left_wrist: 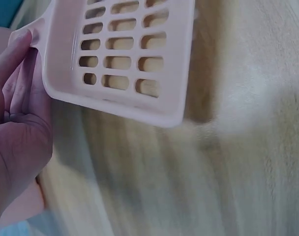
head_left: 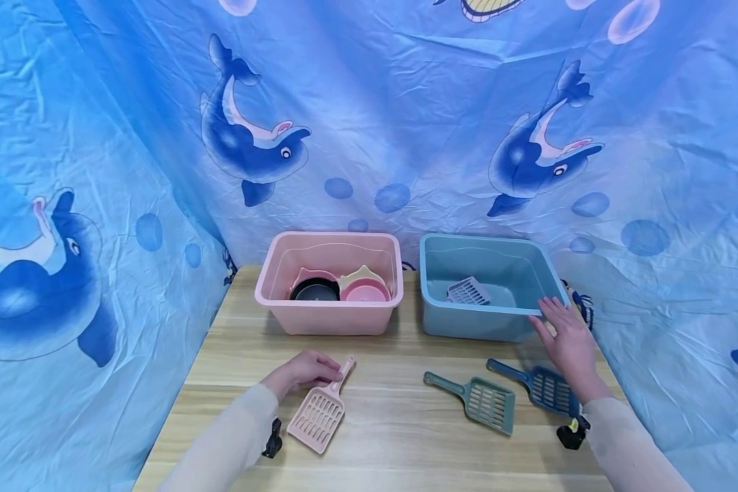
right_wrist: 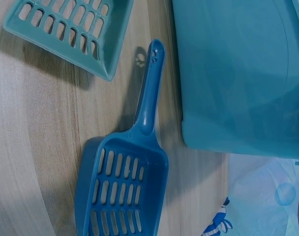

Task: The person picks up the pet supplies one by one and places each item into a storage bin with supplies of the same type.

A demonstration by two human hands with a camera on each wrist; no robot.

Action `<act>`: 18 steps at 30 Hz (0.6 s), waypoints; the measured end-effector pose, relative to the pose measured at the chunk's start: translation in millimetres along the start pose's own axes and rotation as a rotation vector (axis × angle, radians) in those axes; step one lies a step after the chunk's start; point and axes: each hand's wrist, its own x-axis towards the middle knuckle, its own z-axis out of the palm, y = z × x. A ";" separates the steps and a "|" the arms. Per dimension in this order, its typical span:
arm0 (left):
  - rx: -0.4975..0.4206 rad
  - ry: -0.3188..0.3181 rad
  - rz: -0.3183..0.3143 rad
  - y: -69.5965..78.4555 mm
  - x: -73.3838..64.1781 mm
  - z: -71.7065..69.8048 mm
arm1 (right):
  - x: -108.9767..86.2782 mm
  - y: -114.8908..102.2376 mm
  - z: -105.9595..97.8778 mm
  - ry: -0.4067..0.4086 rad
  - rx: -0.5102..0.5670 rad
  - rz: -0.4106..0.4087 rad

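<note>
Near the table's left side my left hand (head_left: 310,369) pinches the handle of a pink litter scoop (head_left: 317,415); in the left wrist view, thumb and fingers meet at the neck of this scoop (left_wrist: 120,54), by its slotted pan. My right hand (head_left: 568,342) has its fingers fairly straight at the front right corner of a blue bin (head_left: 480,321), fingertips right at the rim. Inside that bin lies a greyish-purple litter scoop (head_left: 469,292). Below the right hand, a dark blue litter scoop (right_wrist: 122,182) rests on the table, with a green litter scoop (right_wrist: 71,37) beside it.
A pink bin (head_left: 329,321) stands left of the blue one, holding a black cat-eared bowl (head_left: 316,290), a pink bowl (head_left: 365,290) and others behind. A blue dolphin-print cloth (head_left: 369,123) hangs behind and along both sides of the wooden table (head_left: 400,437).
</note>
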 end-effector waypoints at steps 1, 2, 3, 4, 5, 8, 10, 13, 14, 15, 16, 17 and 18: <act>-0.008 0.010 0.005 1.8 -0.3 -1.0 | 0.0 -0.3 -0.2 -0.001 -0.004 0.002; -0.011 0.015 0.017 3.1 -0.6 -1.7 | 0.0 -0.4 -0.3 -0.003 -0.006 0.003; -0.013 0.025 0.026 4.8 -0.7 -2.4 | 0.2 -0.8 -0.7 -0.005 -0.008 0.006; -0.009 0.037 0.038 7.1 -1.3 -2.8 | 0.3 -1.1 -0.9 -0.007 -0.008 0.008; -0.012 0.048 0.048 9.9 -2.1 -3.1 | 0.3 -1.3 -1.0 -0.008 -0.008 0.009; -0.009 0.066 0.087 20.4 -8.1 -1.7 | 0.1 -2.0 -1.3 -0.018 -0.009 0.014; -0.006 0.069 0.117 29.4 -14.1 1.9 | -0.4 -2.0 -1.7 -0.021 -0.010 0.012; -0.020 0.064 0.162 45.7 -22.9 9.2 | -1.2 -1.8 -2.4 -0.023 -0.010 0.009; -0.029 0.062 0.176 52.5 -25.2 11.8 | -1.4 -1.5 -2.5 -0.023 -0.010 0.008; -0.038 0.058 0.190 59.6 -27.0 14.1 | -1.6 -1.2 -2.5 -0.020 -0.009 0.005; -0.045 0.056 0.199 67.5 -28.6 15.8 | -1.8 -1.4 -2.6 -0.020 -0.007 0.006; -0.050 0.055 0.211 76.3 -30.4 17.7 | -1.9 -1.4 -2.5 -0.020 -0.005 0.007; -0.059 0.053 0.220 85.6 -31.6 19.3 | -2.1 -1.4 -2.4 -0.019 -0.001 0.006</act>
